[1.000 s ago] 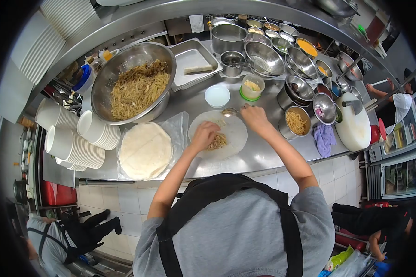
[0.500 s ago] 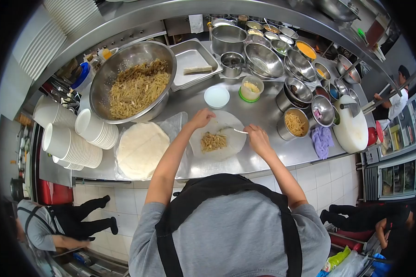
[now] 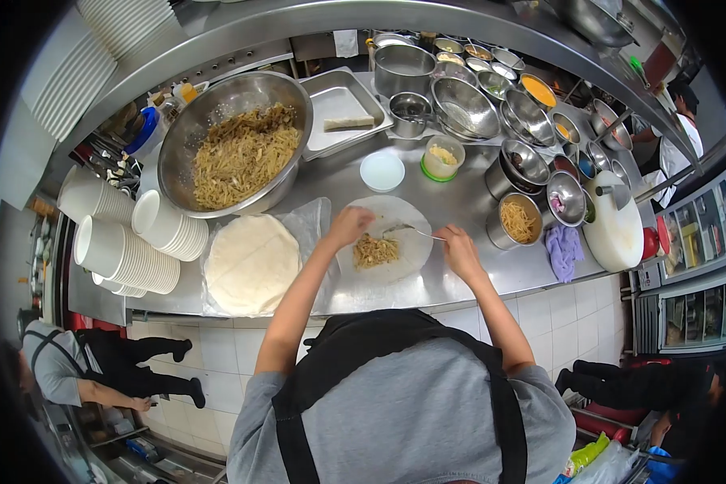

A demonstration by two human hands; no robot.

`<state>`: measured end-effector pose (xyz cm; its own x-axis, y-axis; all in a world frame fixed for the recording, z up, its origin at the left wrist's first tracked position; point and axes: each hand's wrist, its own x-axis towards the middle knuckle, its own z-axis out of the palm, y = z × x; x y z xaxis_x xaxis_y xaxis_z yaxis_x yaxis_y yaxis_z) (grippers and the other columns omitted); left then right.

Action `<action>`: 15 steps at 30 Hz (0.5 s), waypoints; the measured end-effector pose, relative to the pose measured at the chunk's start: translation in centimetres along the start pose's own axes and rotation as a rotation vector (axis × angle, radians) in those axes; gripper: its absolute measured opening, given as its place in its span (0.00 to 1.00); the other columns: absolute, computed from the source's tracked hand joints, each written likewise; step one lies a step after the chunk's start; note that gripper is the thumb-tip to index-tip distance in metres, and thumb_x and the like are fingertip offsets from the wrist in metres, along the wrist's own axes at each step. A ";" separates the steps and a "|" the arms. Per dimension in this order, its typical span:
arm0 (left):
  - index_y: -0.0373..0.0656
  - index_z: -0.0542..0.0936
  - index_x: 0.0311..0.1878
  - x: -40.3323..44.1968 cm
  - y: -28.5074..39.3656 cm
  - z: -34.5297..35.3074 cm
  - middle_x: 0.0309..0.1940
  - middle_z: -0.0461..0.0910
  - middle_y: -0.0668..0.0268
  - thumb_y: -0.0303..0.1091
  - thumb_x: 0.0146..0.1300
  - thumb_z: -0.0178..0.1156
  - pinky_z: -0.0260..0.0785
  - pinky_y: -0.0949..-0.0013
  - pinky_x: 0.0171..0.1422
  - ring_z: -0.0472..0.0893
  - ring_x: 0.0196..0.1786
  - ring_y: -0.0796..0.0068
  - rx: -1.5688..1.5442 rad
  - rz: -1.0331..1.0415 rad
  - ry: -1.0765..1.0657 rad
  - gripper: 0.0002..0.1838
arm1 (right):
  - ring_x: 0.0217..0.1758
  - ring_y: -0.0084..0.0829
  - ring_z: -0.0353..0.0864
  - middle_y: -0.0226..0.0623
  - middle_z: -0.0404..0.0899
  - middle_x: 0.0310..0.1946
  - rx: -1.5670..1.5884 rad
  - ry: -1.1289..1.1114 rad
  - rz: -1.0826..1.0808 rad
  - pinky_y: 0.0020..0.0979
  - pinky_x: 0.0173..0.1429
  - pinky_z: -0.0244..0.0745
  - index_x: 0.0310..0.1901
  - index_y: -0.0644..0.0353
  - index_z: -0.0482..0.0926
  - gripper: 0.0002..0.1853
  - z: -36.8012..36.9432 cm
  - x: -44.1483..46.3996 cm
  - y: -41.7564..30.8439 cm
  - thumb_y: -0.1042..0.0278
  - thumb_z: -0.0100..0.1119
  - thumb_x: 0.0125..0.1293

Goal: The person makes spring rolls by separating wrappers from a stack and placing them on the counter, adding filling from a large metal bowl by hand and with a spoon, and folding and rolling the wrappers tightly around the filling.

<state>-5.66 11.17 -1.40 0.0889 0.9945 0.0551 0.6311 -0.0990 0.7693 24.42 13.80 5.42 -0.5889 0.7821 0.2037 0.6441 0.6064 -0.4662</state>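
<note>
A thin round wrapper lies on the steel counter with a small heap of shredded filling on it. My left hand is over the wrapper's upper left part, fingers curled together; whatever they pinch, if anything, is hidden. My right hand, at the wrapper's right edge, grips the handle of a slim metal utensil, spoon or fork, I cannot tell. Its tip is over the wrapper just above the filling. Left of my left forearm, a stack of pale round wrappers rests on clear plastic.
A large steel bowl of shredded filling stands at back left, beside a metal tray. A white bowl and a green-bottomed tub sit beyond the wrapper. Steel pots, a purple cloth and stacked white tubs flank the work spot.
My left hand has drawn back from the wrapper's far edge toward me, its fingers now curled. The utensil in my right hand now tilts more, with its tip still over the wrapper.
</note>
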 end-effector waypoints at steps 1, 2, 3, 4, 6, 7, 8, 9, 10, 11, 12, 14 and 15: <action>0.42 0.82 0.41 -0.8 0.1 0.3 0.40 0.81 0.54 0.20 0.53 0.53 0.73 0.60 0.48 0.81 0.42 0.58 -0.036 -0.030 -0.030 0.13 | 0.40 0.44 0.81 0.38 0.80 0.37 0.052 -0.017 0.011 0.40 0.40 0.74 0.40 0.58 0.81 0.13 -0.2 0.1 0.3 0.83 0.54 0.54; 0.43 0.81 0.40 -1.5 0.3 0.8 0.40 0.80 0.55 0.20 0.53 0.54 0.73 0.61 0.48 0.81 0.43 0.59 -0.019 -0.021 -0.012 0.12 | 0.38 0.42 0.81 0.38 0.81 0.36 0.122 -0.059 0.030 0.38 0.39 0.75 0.41 0.59 0.81 0.13 -0.5 0.1 1.1 0.83 0.55 0.54; 0.43 0.80 0.40 -1.9 0.5 1.2 0.40 0.79 0.56 0.21 0.53 0.55 0.73 0.62 0.48 0.81 0.43 0.60 0.004 -0.014 0.016 0.12 | 0.36 0.39 0.82 0.38 0.82 0.35 0.194 -0.102 0.036 0.36 0.38 0.75 0.42 0.59 0.81 0.13 -0.8 0.3 2.3 0.83 0.56 0.54; 0.43 0.80 0.39 -2.3 0.7 1.2 0.40 0.78 0.57 0.21 0.53 0.55 0.73 0.63 0.48 0.80 0.43 0.61 0.031 -0.011 0.051 0.11 | 0.34 0.36 0.83 0.38 0.82 0.33 0.268 -0.148 0.034 0.34 0.37 0.75 0.43 0.59 0.81 0.14 -1.1 1.2 3.3 0.82 0.57 0.54; 0.44 0.78 0.39 -4.0 4.0 -0.4 0.40 0.76 0.59 0.23 0.53 0.58 0.73 0.65 0.48 0.80 0.43 0.63 -0.096 0.005 0.086 0.09 | 0.33 0.24 0.81 0.36 0.83 0.30 0.489 -0.365 0.141 0.27 0.36 0.74 0.45 0.59 0.81 0.16 -3.8 3.0 3.2 0.82 0.59 0.53; 0.44 0.78 0.39 -4.9 5.7 -1.6 0.41 0.75 0.60 0.23 0.53 0.59 0.72 0.66 0.47 0.79 0.44 0.64 -0.164 0.014 0.099 0.09 | 0.33 0.22 0.80 0.35 0.82 0.31 0.572 -0.410 0.158 0.25 0.36 0.73 0.45 0.60 0.81 0.16 -5.3 4.2 1.6 0.83 0.59 0.53; 0.43 0.78 0.40 -5.6 6.3 -2.5 0.39 0.76 0.60 0.23 0.52 0.61 0.73 0.67 0.46 0.80 0.41 0.66 -0.113 0.052 0.154 0.10 | 0.33 0.20 0.79 0.34 0.82 0.32 0.653 -0.457 0.182 0.24 0.36 0.73 0.45 0.60 0.81 0.16 -7.2 5.4 -0.2 0.83 0.59 0.53; 0.43 0.79 0.41 -6.1 6.7 -3.3 0.37 0.77 0.61 0.22 0.52 0.63 0.73 0.68 0.45 0.80 0.39 0.68 -0.063 0.090 0.204 0.12 | 0.33 0.18 0.78 0.32 0.82 0.33 0.733 -0.503 0.211 0.22 0.35 0.72 0.45 0.61 0.81 0.16 -8.6 6.7 -1.5 0.83 0.59 0.54; 0.42 0.80 0.42 -6.6 7.3 -4.1 0.36 0.78 0.62 0.22 0.51 0.64 0.73 0.69 0.44 0.81 0.37 0.69 -0.014 0.130 0.249 0.13 | 0.34 0.18 0.78 0.33 0.81 0.35 0.763 -0.484 0.160 0.21 0.35 0.72 0.45 0.62 0.80 0.15 -9.3 8.0 -3.0 0.83 0.59 0.54; 0.42 0.80 0.42 -7.2 8.2 -5.4 0.35 0.79 0.62 0.22 0.51 0.64 0.73 0.69 0.43 0.81 0.36 0.70 -0.003 0.101 0.278 0.13 | 0.35 0.18 0.78 0.33 0.81 0.36 0.792 -0.464 0.113 0.20 0.36 0.71 0.45 0.63 0.80 0.15 -9.7 9.5 -4.7 0.83 0.59 0.54; 0.42 0.81 0.41 -7.9 9.0 -7.5 0.34 0.80 0.62 0.22 0.51 0.64 0.73 0.70 0.43 0.81 0.36 0.70 0.007 0.074 0.306 0.13 | 0.35 0.18 0.78 0.33 0.81 0.38 0.820 -0.441 0.067 0.19 0.36 0.71 0.45 0.64 0.80 0.15 -9.5 11.2 -6.3 0.83 0.59 0.54; 0.42 0.82 0.39 -9.3 10.7 -11.9 0.33 0.81 0.62 0.23 0.51 0.64 0.73 0.68 0.42 0.81 0.35 0.69 0.041 -0.007 0.457 0.10 | 0.40 0.21 0.80 0.34 0.81 0.42 0.596 -0.357 -0.246 0.23 0.38 0.74 0.45 0.64 0.80 0.14 -8.1 15.2 -8.9 0.83 0.57 0.55; 0.43 0.83 0.37 -9.9 11.1 -14.1 0.31 0.82 0.62 0.25 0.52 0.63 0.73 0.66 0.41 0.82 0.34 0.68 0.065 -0.061 0.580 0.08 | 0.42 0.26 0.81 0.36 0.81 0.42 0.578 -0.279 -0.356 0.27 0.40 0.76 0.45 0.63 0.81 0.14 -7.0 16.7 -11.0 0.82 0.56 0.56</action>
<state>-10.38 0.72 15.60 -0.3736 0.8526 0.3655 0.6695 -0.0249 0.7424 10.90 21.18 20.00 -0.8665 0.4393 0.2370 0.0755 0.5847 -0.8077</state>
